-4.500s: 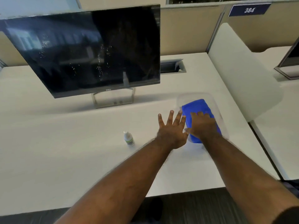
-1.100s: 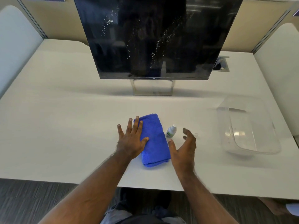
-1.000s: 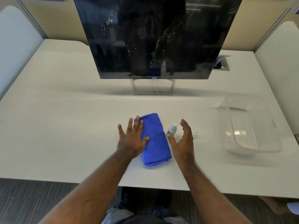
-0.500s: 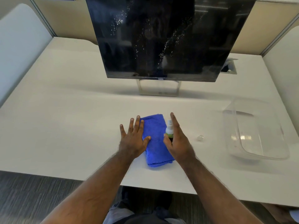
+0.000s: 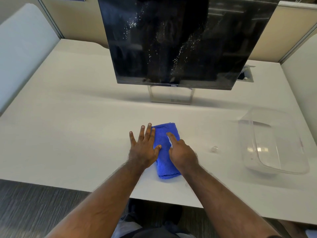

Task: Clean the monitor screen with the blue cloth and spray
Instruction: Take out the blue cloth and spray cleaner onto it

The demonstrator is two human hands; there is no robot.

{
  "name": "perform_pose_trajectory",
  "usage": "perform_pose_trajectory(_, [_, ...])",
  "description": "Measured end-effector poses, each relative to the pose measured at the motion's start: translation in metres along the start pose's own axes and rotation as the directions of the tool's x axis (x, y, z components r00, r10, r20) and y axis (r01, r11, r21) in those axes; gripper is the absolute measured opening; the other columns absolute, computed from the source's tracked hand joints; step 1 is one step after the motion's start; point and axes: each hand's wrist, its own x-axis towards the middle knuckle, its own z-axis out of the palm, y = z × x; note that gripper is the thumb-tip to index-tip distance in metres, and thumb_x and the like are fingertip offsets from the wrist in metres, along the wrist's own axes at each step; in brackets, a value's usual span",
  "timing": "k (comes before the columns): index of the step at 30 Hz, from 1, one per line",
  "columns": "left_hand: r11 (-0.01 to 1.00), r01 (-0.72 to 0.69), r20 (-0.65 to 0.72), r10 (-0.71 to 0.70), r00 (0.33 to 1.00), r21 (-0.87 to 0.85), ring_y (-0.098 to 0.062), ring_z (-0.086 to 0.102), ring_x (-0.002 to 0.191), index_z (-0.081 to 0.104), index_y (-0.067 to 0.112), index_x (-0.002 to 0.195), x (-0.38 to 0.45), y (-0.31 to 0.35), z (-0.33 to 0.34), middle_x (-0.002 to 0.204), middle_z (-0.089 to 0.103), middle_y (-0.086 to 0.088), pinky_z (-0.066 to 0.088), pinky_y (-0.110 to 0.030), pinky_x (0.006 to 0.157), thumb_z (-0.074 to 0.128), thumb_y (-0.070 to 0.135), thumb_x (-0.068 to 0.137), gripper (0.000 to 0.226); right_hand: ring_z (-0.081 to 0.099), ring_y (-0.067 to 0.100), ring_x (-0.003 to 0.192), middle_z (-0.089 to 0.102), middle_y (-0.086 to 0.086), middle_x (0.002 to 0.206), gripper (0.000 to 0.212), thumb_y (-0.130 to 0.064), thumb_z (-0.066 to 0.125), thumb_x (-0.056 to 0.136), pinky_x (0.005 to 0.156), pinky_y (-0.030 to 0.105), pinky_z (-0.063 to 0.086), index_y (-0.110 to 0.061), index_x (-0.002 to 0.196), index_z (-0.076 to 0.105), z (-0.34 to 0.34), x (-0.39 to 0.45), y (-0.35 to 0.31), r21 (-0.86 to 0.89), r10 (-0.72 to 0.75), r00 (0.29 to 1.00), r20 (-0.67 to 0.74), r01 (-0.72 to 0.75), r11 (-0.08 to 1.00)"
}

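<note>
Fingers (image 5: 169, 135) of right hand (image 5: 181, 152) clamped on spray (image 5: 170, 141) over cloth (image 5: 165, 152), left hand (image 5: 143, 146) splayed flat at 9 o'clock: wetting step; next, aim nozzle down onto cloth

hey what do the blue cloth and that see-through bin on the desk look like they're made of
Blue cloth: soft, fuzzy pile with a matte nap, probably microfibre or terry; it lies folded with rounded edges.
See-through bin: clear, glossy, rigid-looking plastic most likely; the desk shows through its walls and light glints off its bottom.
</note>
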Motion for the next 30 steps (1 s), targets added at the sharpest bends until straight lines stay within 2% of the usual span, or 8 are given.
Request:
perform_pose_trajectory(3, [1.0,-0.003,0.001,0.003,1.0,0.0,-0.024,-0.014,0.153,-0.007,0.018,0.158,-0.001,0.002,-0.003,0.166,-0.02,0.0,-0.005,-0.064,0.118,0.021,0.056,0.102,0.074,0.06,0.027,0.097,0.055,0.01,0.12,0.054,-0.025,0.03,0.101,0.075,0.035,0.045,-0.037,0.152,0.017,-0.004,0.007,-0.006,-0.015,0.009,0.999,0.039,-0.008,1.0])
perform_pose_trajectory(5, [1.0,0.0,-0.004,0.0,1.0,0.009,-0.025,-0.013,0.153,-0.006,0.018,0.159,-0.001,0.001,-0.004,0.166,-0.018,0.0,-0.006,-0.063,0.118,0.02,0.056,0.102,0.074,0.06,0.029,0.102,0.054,0.01,0.123,0.054,-0.024,0.03,0.101,0.078,0.037,0.046,-0.035,0.152,0.018,-0.006,0.009,-0.011,-0.024,0.026,0.998,0.057,-0.025,0.999])
perform_pose_trajectory(11, [1.0,0.01,-0.008,-0.01,1.0,0.019,-0.026,-0.01,0.154,-0.004,0.017,0.159,-0.002,-0.001,-0.002,0.167,-0.014,-0.001,-0.004,-0.063,0.118,-0.001,0.061,0.09,0.081,0.061,0.029,0.098,0.054,0.011,0.12,0.054,-0.023,0.032,0.101,0.075,0.038,0.048,-0.034,0.152,0.017,-0.01,0.013,-0.021,-0.068,0.027,0.998,0.063,-0.022,0.997])
perform_pose_trajectory(16, [1.0,0.015,-0.006,-0.015,1.0,0.004,-0.025,-0.014,0.153,-0.007,0.018,0.159,-0.002,0.0,-0.007,0.166,-0.017,0.0,-0.006,-0.063,0.117,0.019,0.057,0.102,0.074,0.061,0.028,0.092,0.056,0.01,0.113,0.053,-0.021,0.034,0.099,0.07,0.036,0.046,-0.032,0.149,0.02,-0.011,0.013,-0.023,-0.07,0.024,0.998,0.065,-0.019,0.997])
perform_pose_trajectory(20, [1.0,0.017,-0.009,-0.016,1.0,0.011,-0.025,-0.014,0.153,-0.007,0.018,0.159,-0.004,0.0,-0.009,0.166,-0.016,0.0,-0.006,-0.063,0.117,0.021,0.055,0.102,0.073,0.058,0.026,0.088,0.058,0.009,0.109,0.051,-0.023,0.032,0.1,0.072,0.037,0.046,-0.033,0.149,0.022,-0.012,0.015,-0.029,-0.037,-0.037,0.998,0.048,0.039,0.999])
perform_pose_trajectory(23, [1.0,0.017,-0.001,-0.017,1.0,0.011,-0.025,-0.014,0.153,-0.008,0.018,0.158,-0.005,0.0,-0.01,0.166,-0.017,-0.001,-0.005,-0.063,0.118,0.02,0.054,0.102,0.072,0.06,0.028,0.099,0.059,0.009,0.116,0.05,-0.024,0.034,0.1,0.079,0.04,0.048,-0.032,0.149,0.024,-0.013,0.018,-0.037,-0.018,-0.057,0.996,0.063,0.058,0.998])
perform_pose_trajectory(26, [1.0,0.017,0.01,-0.018,1.0,0.012,-0.026,-0.014,0.153,-0.008,0.018,0.158,-0.005,0.0,-0.011,0.166,-0.017,-0.001,-0.004,-0.063,0.118,0.02,0.054,0.103,0.072,0.06,0.027,0.095,0.059,0.008,0.109,0.05,-0.022,0.039,0.098,0.076,0.039,0.048,-0.03,0.145,0.027,-0.013,0.02,-0.041,-0.01,-0.043,0.998,0.054,0.043,0.999])
perform_pose_trajectory(30, [1.0,0.014,0.015,-0.014,1.0,-0.003,-0.025,-0.013,0.153,-0.007,0.018,0.159,-0.007,0.001,-0.014,0.166,-0.016,0.0,-0.004,-0.063,0.118,0.021,0.053,0.103,0.071,0.06,0.027,0.093,0.06,0.008,0.108,0.047,-0.026,0.032,0.101,0.075,0.038,0.047,-0.032,0.147,0.027,-0.011,0.023,-0.034,-0.024,-0.056,0.996,0.062,0.058,0.998])
